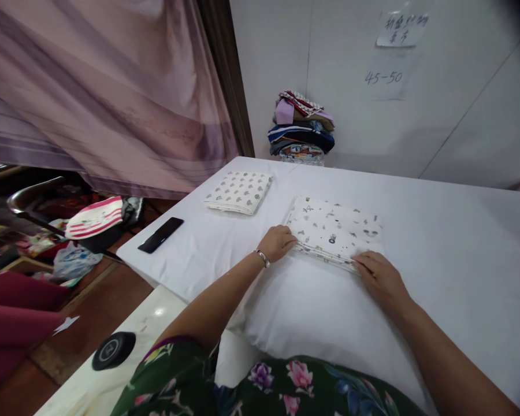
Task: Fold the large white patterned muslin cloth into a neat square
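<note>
In front of me on the white-covered table lies a folded white cloth (pixel 335 228) printed with small grey and green figures. My left hand (pixel 278 242), with a bracelet at the wrist, pinches its near left corner. At the near right corner, my right hand (pixel 379 277) grips the layered edge between thumb and fingers. Several fabric layers show along the near side. A second folded cloth (pixel 240 192), white with rows of small grey motifs, rests farther back to the left, apart from both hands.
A black phone (pixel 161 234) lies near the left edge of the white-covered table (pixel 450 242). Folded clothes (pixel 303 127) are stacked beyond the far edge by the wall. A pink curtain (pixel 125 98) hangs at left, above a chair (pixel 37 196). A round black object (pixel 114 350) sits at lower left.
</note>
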Available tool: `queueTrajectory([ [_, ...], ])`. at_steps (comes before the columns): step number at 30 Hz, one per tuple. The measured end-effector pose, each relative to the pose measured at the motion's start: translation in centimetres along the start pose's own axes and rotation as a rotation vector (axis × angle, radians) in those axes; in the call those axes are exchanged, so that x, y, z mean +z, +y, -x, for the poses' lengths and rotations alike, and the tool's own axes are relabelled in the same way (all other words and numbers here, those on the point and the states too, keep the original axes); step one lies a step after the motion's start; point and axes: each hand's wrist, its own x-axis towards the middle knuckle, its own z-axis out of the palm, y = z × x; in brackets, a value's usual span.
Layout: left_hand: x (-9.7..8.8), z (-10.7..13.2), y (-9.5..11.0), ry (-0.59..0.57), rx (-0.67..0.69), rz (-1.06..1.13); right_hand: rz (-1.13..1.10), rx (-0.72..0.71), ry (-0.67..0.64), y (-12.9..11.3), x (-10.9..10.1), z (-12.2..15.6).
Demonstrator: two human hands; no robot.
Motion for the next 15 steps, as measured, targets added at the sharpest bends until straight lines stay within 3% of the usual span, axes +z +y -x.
queueTrajectory([
  [7,0.21,-0.08,0.32,0.008,-0.049,-0.034,-0.095,0.041,0.075,0.08,0.42,0.14],
  [15,0.47,-0.1,0.28,0.036,-0.123,0.05,0.038,-0.051,-0.033,0.1,-0.17,0.05],
])
